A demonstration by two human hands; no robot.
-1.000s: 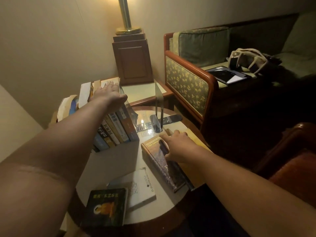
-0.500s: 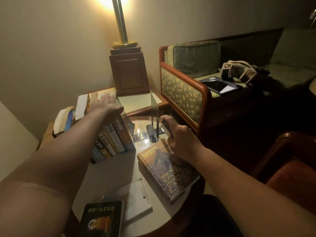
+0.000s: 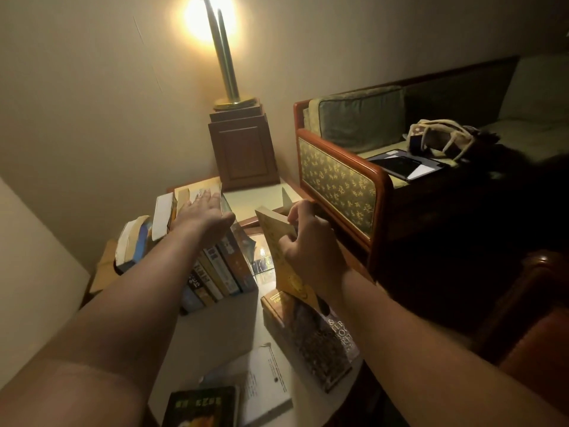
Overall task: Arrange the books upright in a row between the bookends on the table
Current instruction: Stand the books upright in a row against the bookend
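**A lamplit sitting-room corner**

This looks like a lounge in a home or a hotel; I cannot tell which. A brass lamp (image 3: 226, 66) glows against the plain wall, its stem rising from a dark wooden pedestal (image 3: 243, 152). Beside it stands a sofa (image 3: 338, 183) with a polished wood frame, patterned upholstery and a green cushion (image 3: 360, 118). A cloth bag (image 3: 440, 137) lies on its seat. Books (image 3: 221, 269) crowd a small round counter (image 3: 215, 334), and a red-brown armchair (image 3: 538, 349) sits at the right edge.
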